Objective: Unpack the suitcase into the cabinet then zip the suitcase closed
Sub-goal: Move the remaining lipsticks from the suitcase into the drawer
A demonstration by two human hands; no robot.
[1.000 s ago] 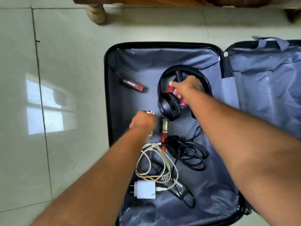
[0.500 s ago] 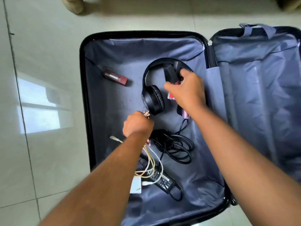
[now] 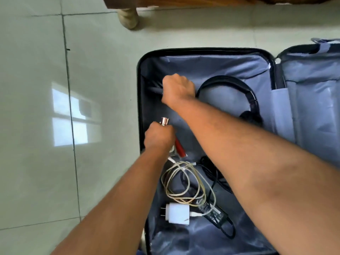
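Nearest me, the white charger (image 3: 177,214) and coiled cables (image 3: 185,183) lie loose on the lining of the open suitcase (image 3: 211,70), which rests on the floor, unpacking only partly done by my judgement. My left hand (image 3: 159,137) is clenched round small slim items, a metallic cap (image 3: 164,121) and red tubes (image 3: 179,149) protruding, apparently gathered for one trip. Further in, my right hand (image 3: 177,90) is curled at the far-left corner; its contents I cannot tell. The headphones (image 3: 237,96) lie beside it, untouched.
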